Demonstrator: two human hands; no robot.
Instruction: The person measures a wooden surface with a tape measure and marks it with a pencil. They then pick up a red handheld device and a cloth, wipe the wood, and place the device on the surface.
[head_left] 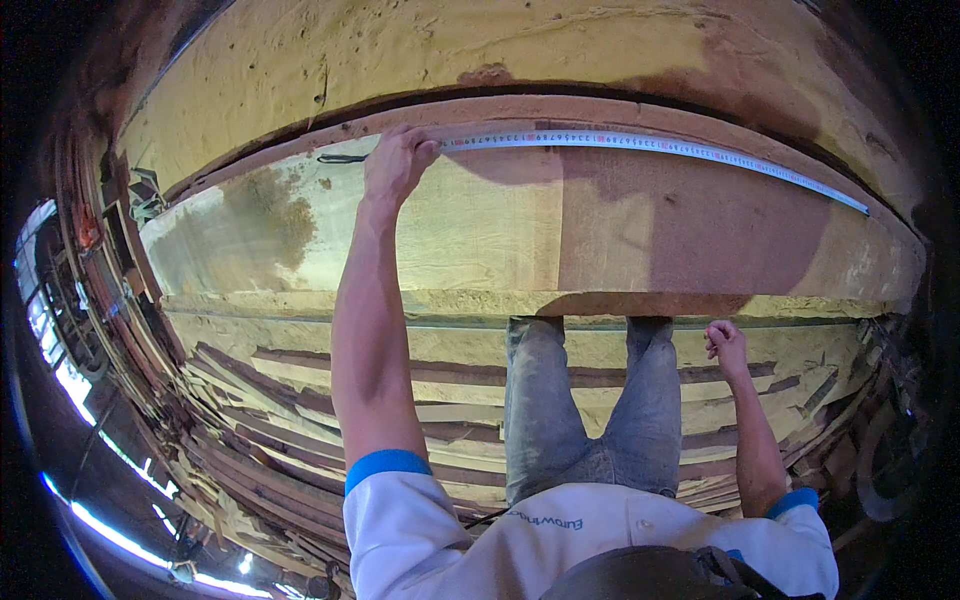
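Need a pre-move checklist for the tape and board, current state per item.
1. Left hand on the tape measure: ok, gripping it near the board's far edge.
2. Tape laid out along the board: ok, it runs rightward from the left hand, markings facing up.
3. Tape's right end held by a hand: not ok, no hand is on it; whether it hooks onto anything, cannot tell.
4. Tape straight and taut: cannot tell, the fisheye bends straight edges.
5. Right hand away from the tape: ok, over the near side, fingers curled.
6. Right hand empty: cannot tell, nothing shows in it.
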